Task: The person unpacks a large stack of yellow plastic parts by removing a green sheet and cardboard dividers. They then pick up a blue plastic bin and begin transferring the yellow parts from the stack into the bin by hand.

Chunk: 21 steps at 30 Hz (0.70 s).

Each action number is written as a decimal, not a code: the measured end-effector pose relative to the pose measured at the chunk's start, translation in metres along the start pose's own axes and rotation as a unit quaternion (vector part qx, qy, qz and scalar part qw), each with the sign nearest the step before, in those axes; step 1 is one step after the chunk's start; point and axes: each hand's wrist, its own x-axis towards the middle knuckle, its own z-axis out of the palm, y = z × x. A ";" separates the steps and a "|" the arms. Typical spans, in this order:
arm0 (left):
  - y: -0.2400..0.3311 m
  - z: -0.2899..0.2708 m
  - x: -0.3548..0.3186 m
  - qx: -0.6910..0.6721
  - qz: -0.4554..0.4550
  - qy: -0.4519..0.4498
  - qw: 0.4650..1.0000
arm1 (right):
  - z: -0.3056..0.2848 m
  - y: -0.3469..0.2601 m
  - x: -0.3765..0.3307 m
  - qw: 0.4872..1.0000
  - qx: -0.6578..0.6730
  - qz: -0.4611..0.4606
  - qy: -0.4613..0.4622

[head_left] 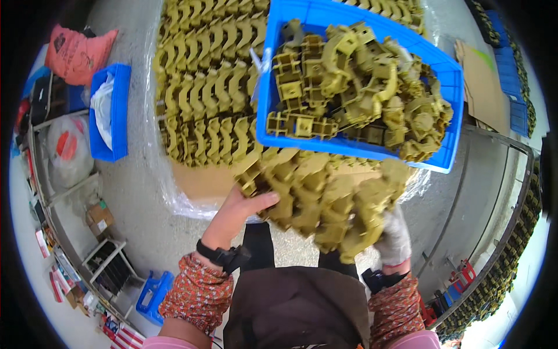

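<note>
A row of several olive-yellow metal brackets [308, 198], curved and pressed side by side, is held between my two hands. My bare left hand [237, 210] grips the left end, thumb across the nearest bracket. At the other end my right hand [396, 237], in a pale glove, is wrapped round the brackets; its fingers are partly hidden behind them. Just beyond stands a blue plastic crate [363, 152] with a jumbled heap of like brackets [343, 70] in it. Brackets lined up in neat rows [212, 93] lie under and left of the crate.
Clear plastic film [152, 116] and brown cardboard [200, 181] edge the stacked rows. Left stand a narrow blue bin [119, 116], a red sack [78, 55] and a metal rack [70, 192]. A blue stool [154, 296] is at lower left. Cardboard sheets [479, 87] lean at right.
</note>
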 end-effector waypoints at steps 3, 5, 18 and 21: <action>0.062 0.069 0.043 -0.001 0.083 -0.097 0.992 | -0.045 -0.062 0.016 0.997 0.028 -0.075 0.000; 0.092 0.110 0.070 -0.029 0.160 -0.148 0.976 | -0.049 -0.110 0.031 0.992 0.029 -0.104 0.065; 0.091 0.245 0.242 0.261 0.375 -0.049 0.888 | -0.113 -0.233 0.122 0.926 -0.296 -0.146 0.183; 0.074 0.258 0.231 0.353 0.430 -0.034 0.830 | -0.158 -0.219 0.136 0.661 -0.630 -0.303 0.273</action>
